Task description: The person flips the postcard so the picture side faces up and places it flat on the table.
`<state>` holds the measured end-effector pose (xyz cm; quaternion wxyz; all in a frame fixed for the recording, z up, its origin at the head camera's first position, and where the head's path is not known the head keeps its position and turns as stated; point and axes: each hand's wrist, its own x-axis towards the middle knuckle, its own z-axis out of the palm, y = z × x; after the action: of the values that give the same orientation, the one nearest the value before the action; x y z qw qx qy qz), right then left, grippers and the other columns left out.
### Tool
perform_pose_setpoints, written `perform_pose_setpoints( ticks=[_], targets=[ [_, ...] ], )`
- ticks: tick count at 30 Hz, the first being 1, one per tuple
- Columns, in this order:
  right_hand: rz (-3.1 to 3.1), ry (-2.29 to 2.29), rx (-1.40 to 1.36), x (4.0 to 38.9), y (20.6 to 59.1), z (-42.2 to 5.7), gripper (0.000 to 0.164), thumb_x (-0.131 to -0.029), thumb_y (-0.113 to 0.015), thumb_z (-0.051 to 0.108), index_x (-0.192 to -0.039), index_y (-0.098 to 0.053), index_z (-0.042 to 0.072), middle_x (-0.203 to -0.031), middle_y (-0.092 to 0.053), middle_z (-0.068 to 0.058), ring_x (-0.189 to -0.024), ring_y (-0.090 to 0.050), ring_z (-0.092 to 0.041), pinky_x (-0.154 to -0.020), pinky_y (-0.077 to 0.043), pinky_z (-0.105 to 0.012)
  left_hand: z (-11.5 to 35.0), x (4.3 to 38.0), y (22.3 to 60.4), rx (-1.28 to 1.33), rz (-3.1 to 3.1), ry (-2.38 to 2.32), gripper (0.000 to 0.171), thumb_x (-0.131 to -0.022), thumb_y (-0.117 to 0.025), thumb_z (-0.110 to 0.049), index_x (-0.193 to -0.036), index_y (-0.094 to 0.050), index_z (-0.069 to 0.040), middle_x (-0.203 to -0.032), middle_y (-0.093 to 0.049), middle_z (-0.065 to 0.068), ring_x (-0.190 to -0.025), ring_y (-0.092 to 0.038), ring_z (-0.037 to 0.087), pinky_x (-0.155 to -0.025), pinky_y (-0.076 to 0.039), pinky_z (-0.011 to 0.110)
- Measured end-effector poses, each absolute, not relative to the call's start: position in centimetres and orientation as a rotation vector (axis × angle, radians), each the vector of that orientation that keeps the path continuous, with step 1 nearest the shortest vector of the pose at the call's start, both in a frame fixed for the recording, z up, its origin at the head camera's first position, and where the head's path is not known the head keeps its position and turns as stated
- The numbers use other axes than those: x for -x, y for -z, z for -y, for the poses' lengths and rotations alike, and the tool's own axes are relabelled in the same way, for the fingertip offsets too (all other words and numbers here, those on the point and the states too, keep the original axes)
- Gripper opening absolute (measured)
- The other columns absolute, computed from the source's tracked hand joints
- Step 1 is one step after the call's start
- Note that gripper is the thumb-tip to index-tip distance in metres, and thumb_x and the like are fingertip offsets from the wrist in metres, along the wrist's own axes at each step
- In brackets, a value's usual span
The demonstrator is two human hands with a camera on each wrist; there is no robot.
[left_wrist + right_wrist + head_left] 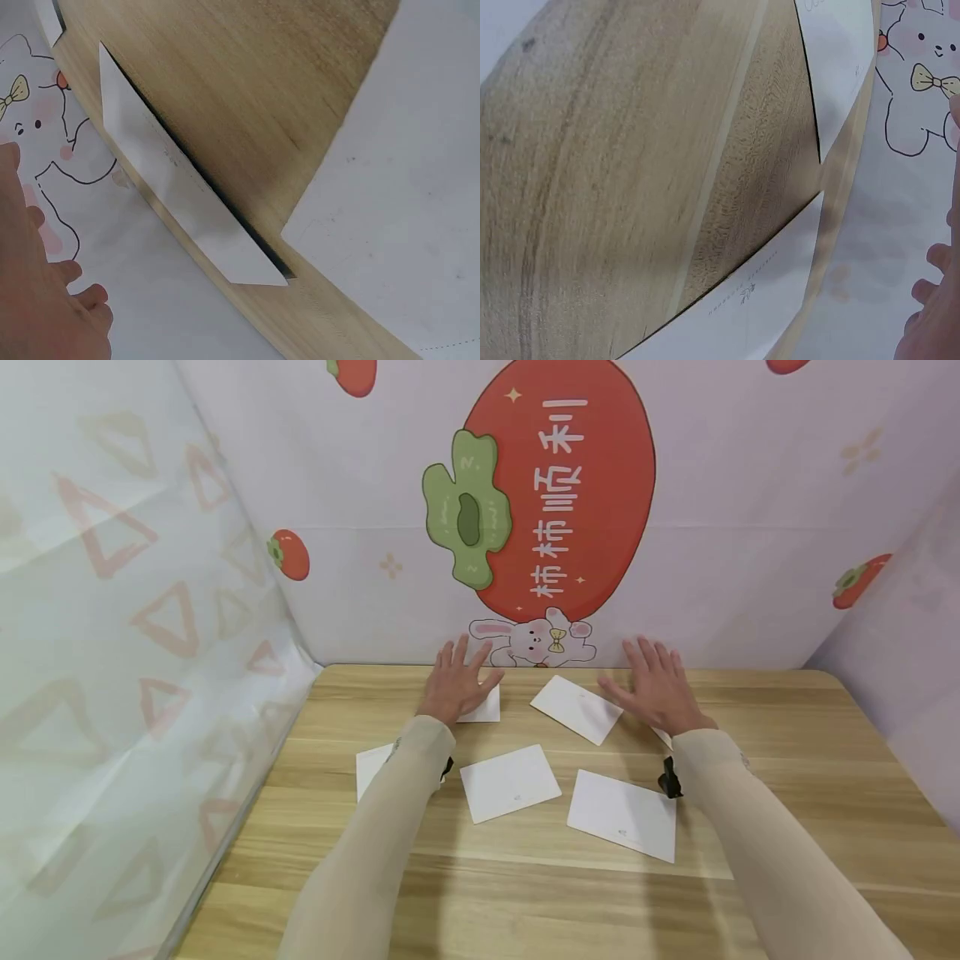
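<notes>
My left hand (454, 683) is held out over the back left of the table, fingers straight and spread. A white card (483, 708) lies partly hidden under it. On the right, my right hand (658, 687) is stretched out the same way, beside a tilted white card (576, 708) and partly covering another card (663, 737). Neither hand holds anything. Closer to me lie a white card (510, 782) in the middle and one (624, 815) at the right. The left sleeve partly covers a further card (371, 767). Small faint print shows on a card (757, 292) in the right wrist view.
The wood-grain table (540, 893) meets a white backdrop (360, 610) printed with persimmons and a rabbit (532, 642). White patterned sheeting (135, 693) borders the left side. Dark wrist-worn devices (670, 779) sit under the sleeves.
</notes>
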<state>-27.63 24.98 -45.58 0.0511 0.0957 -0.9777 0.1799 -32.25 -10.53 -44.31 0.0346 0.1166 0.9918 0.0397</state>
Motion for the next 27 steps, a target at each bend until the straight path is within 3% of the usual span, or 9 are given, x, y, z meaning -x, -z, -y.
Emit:
perform_pose_setpoints(
  ticks=[12,22,27],
  targets=[
    [2.972,-0.548,-0.283,26.9,45.9,-24.6,0.094,-0.105,-0.058,0.057,-0.172,-0.021,0.002,-0.176,-0.022,-0.032,-0.163,-0.017,-0.057,-0.135,-0.008,-0.071,10.1,31.5,44.0,-0.485,-3.07,-0.139,0.074,-0.111,-0.031,-0.068,-0.176,-0.017,-0.037,-0.184,-0.012,0.013,-0.169,-0.016,0.041,-0.139,-0.017,0.052],
    [2.96,-0.617,-0.313,26.1,46.0,-24.2,0.097,-0.104,-0.059,0.058,-0.173,-0.021,0.001,-0.176,-0.026,-0.03,-0.162,-0.024,-0.053,-0.136,-0.012,-0.068,9.6,31.4,44.3,-0.714,-3.047,-0.186,0.076,-0.11,-0.05,-0.064,-0.175,-0.023,-0.036,-0.182,-0.019,0.01,-0.167,-0.024,0.035,-0.133,-0.034,0.054],
    [2.983,-0.65,-0.308,25.6,46.2,-23.8,0.098,-0.105,-0.058,0.062,-0.173,-0.019,0.003,-0.176,-0.027,-0.029,-0.162,-0.026,-0.052,-0.132,-0.022,-0.071,9.2,31.2,44.3,-0.772,-3.006,-0.234,0.076,-0.109,-0.056,-0.057,-0.175,-0.025,-0.034,-0.181,-0.022,0.009,-0.168,-0.023,0.034,-0.133,-0.034,0.055]
  ],
)
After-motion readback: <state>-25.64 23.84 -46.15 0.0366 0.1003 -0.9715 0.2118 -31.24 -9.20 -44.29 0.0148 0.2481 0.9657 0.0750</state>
